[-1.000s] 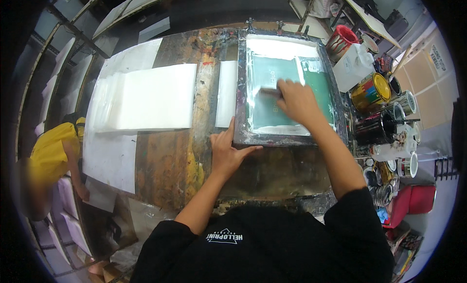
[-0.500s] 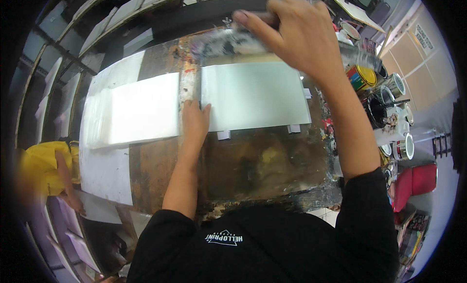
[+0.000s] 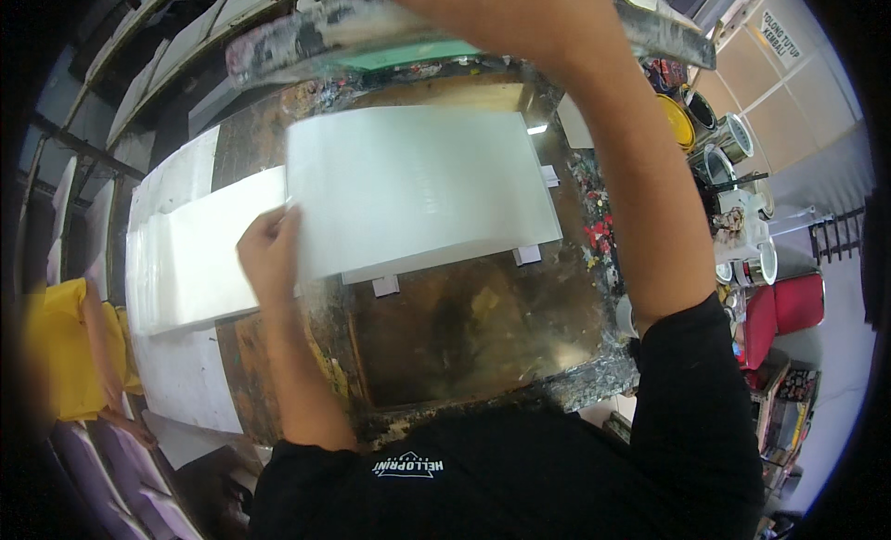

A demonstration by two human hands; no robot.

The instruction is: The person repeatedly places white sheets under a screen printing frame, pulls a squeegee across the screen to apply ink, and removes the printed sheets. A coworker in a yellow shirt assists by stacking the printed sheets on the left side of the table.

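My left hand pinches the left edge of a pale, whitish-green sheet, which is lifted and tilted over the stained printing table. Beneath it, the edge of another pale sheet shows. A stack of white sheets lies beside this hand, to its left. At the top edge, my right hand is partly cut off and its fingers are out of sight. It is right by the near bar of a raised, paint-smeared screen printing frame. Small white tabs sit on the table along the sheet's near and right edges.
Paint cans and tubs crowd the right side, with a red chair nearer to me. Racks holding sheets run along the left. A person in a yellow top stands there. Dried paint crusts the table's edges.
The screen printing frame has risen, and my right hand has moved up and partly out of view. My left hand has taken the pale sheet's edge and drawn it up and leftward.
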